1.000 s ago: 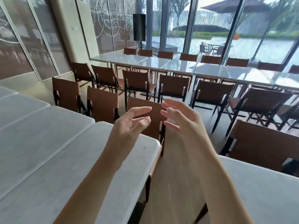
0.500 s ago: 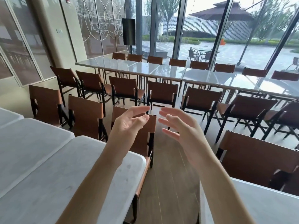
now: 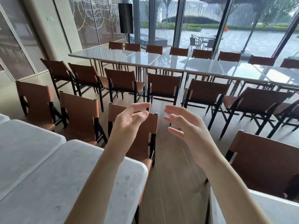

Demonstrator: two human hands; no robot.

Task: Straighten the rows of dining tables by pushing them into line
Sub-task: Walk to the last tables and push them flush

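Both my hands are raised in the air in front of me, palms facing each other. My left hand [image 3: 129, 120] and my right hand [image 3: 184, 125] have relaxed fingers and hold nothing. Below my left forearm lies a white marble table [image 3: 68, 183], joined to another white table [image 3: 22, 143] on its left. The corner of a third white table [image 3: 267, 210] shows at the lower right, across a wooden-floor aisle. A long row of glossy white tables [image 3: 169, 62] runs across the far side of the room.
Brown leather chairs with black frames line the tables: one [image 3: 137, 135] stands right behind my left hand, another [image 3: 265, 162] at the right table. More chairs [image 3: 163, 88] face the far row. A wood floor aisle [image 3: 169, 175] runs between the near tables. Glass walls stand beyond.
The view has moved forward and rightward: the near left tables have slid down and left in frame, and the far row looks closer. My hands have stayed raised, open and apart.
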